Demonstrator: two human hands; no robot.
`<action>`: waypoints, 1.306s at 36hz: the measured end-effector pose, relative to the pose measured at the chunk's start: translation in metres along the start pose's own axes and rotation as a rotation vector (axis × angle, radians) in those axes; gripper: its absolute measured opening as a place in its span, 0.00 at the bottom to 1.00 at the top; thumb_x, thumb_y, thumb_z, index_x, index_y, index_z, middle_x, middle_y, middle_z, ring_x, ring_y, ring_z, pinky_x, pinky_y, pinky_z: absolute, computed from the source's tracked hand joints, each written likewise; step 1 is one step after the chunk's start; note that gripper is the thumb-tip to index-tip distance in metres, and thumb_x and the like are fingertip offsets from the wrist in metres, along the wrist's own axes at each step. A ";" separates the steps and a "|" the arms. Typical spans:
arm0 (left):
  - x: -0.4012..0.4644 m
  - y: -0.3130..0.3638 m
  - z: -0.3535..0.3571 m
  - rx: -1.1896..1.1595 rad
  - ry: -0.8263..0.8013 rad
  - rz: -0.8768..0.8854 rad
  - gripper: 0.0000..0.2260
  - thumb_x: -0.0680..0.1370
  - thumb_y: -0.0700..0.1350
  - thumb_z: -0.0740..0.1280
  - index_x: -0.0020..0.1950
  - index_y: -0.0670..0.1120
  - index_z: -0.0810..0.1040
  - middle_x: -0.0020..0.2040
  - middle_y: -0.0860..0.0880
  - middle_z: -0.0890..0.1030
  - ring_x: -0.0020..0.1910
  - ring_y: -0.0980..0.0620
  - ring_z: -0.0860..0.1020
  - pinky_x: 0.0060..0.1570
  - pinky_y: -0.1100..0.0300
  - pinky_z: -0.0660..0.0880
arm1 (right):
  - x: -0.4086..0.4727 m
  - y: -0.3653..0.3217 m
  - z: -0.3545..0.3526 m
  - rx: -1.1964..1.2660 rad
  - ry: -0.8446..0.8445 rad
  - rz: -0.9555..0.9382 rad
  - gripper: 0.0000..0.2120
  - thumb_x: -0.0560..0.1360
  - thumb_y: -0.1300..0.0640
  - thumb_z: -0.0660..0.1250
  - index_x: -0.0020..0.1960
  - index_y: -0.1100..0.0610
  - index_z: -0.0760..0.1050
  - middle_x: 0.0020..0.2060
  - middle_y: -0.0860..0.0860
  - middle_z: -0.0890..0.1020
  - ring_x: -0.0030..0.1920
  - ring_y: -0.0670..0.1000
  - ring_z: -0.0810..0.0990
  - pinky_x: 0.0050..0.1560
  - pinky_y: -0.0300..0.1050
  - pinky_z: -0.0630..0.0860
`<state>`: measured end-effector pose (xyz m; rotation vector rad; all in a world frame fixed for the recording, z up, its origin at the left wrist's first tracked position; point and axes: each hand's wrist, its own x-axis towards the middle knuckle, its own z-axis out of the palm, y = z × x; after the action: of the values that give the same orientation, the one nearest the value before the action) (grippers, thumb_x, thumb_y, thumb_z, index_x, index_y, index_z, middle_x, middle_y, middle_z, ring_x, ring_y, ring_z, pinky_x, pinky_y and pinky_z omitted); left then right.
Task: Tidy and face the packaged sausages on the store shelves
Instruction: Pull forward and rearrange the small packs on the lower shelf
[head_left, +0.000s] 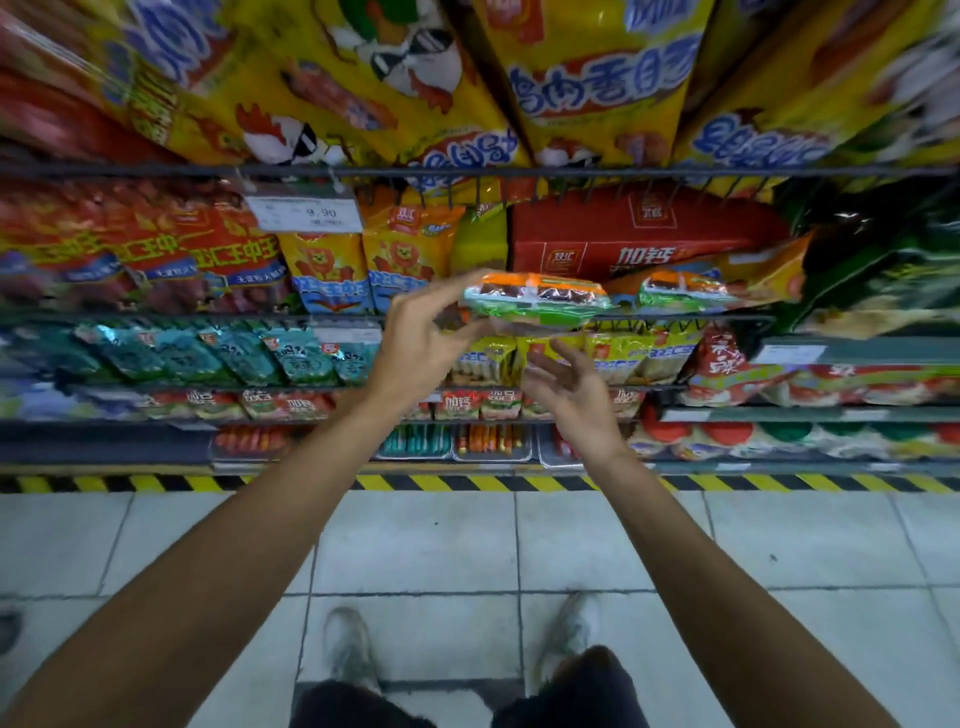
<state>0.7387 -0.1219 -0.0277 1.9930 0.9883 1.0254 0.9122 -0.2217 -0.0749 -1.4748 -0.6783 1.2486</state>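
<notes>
Green-and-orange sausage pack (537, 301) hangs mid-frame before the shelves, its left end pinched by the left hand (423, 345); the right hand (571, 387), fingers spread and holding nothing, waits just beneath. A tidy placement likely means supporting it from below, then setting it label-out beside the matching pack (680, 293) at right.
</notes>
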 end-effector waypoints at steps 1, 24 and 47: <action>-0.006 0.007 0.000 -0.059 0.018 -0.047 0.21 0.75 0.45 0.78 0.66 0.38 0.82 0.57 0.54 0.86 0.54 0.60 0.82 0.57 0.64 0.78 | -0.007 -0.001 0.001 0.025 0.000 0.027 0.29 0.79 0.69 0.69 0.77 0.59 0.64 0.67 0.61 0.78 0.63 0.51 0.81 0.54 0.39 0.79; -0.082 0.039 -0.001 -1.041 0.108 -0.830 0.17 0.76 0.48 0.73 0.63 0.43 0.83 0.62 0.44 0.85 0.63 0.47 0.83 0.68 0.51 0.77 | -0.084 -0.052 0.007 0.197 0.259 -0.212 0.16 0.65 0.44 0.82 0.49 0.49 0.87 0.46 0.50 0.89 0.48 0.50 0.88 0.45 0.39 0.83; -0.047 -0.003 -0.025 -0.238 -0.245 -0.429 0.21 0.73 0.44 0.79 0.64 0.53 0.80 0.57 0.61 0.85 0.58 0.60 0.83 0.58 0.65 0.79 | -0.041 -0.063 -0.018 -0.233 -0.049 -0.395 0.20 0.72 0.55 0.77 0.62 0.54 0.79 0.52 0.38 0.86 0.57 0.41 0.84 0.55 0.37 0.81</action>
<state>0.6973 -0.1549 -0.0352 1.5749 1.0437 0.6149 0.9286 -0.2453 -0.0029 -1.4103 -1.1186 0.9249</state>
